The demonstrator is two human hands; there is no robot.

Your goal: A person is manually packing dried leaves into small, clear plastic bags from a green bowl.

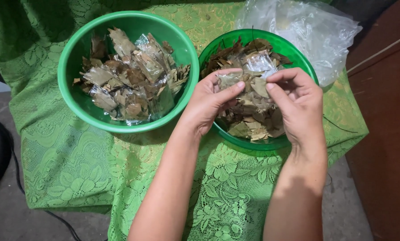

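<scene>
My left hand (209, 102) and my right hand (298, 105) together pinch a small clear plastic packet of dried leaves (249, 73) over the right green bowl (293, 51). That bowl holds loose brown dried leaves (253, 122). The left thumb and fingers grip the packet's left end, and the right fingertips grip its right end. To the left stands a larger green bowl (75, 53) filled with several clear packets of dried leaves (128, 76).
Both bowls rest on a table covered by a green lace cloth (75, 165). A crumpled clear plastic bag (311, 31) lies behind the right bowl. A dark brown wooden surface (383, 111) stands at the right. Grey floor and a black cable (17, 178) show at the left.
</scene>
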